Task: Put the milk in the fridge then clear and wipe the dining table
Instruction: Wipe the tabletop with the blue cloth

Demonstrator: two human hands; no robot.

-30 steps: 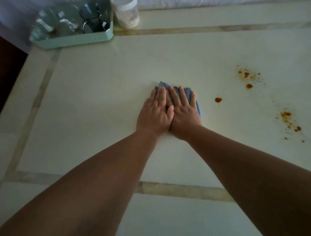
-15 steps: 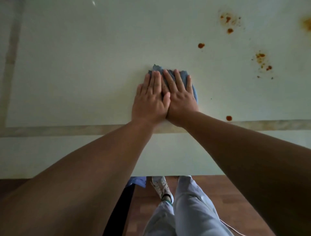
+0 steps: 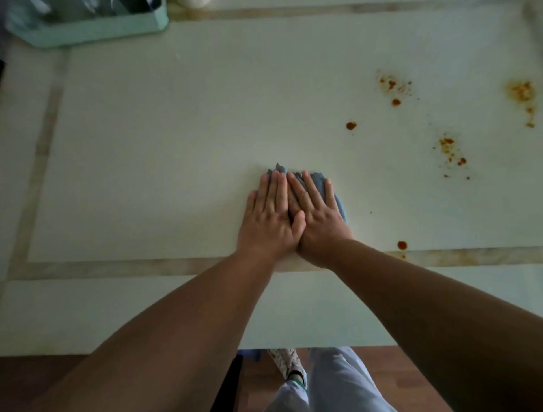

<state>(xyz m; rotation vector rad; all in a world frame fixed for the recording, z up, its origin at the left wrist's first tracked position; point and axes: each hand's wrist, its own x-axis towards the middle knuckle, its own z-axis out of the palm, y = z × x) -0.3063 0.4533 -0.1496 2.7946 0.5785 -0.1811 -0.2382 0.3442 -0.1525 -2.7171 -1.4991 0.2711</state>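
Note:
A blue-grey cloth (image 3: 320,181) lies flat on the pale dining table (image 3: 164,164), mostly covered by my hands. My left hand (image 3: 270,217) and my right hand (image 3: 317,217) press on it side by side with straight fingers, the left thumb overlapping the right hand. Orange-red sauce stains (image 3: 351,125) dot the table to the right of the cloth, with a drop (image 3: 402,244) near the inlaid border strip and larger patches (image 3: 521,91) at the far right.
A mint-green tray (image 3: 97,29) holding dark glassware stands at the table's far left corner, with a white container (image 3: 191,3) beside it. The table's near edge runs across the lower view; my legs and a wooden floor (image 3: 373,361) show below it.
Both hands slid the cloth toward me along the table over the last second, still pressed flat together. The view tilted down, then back up so the tray shows again.

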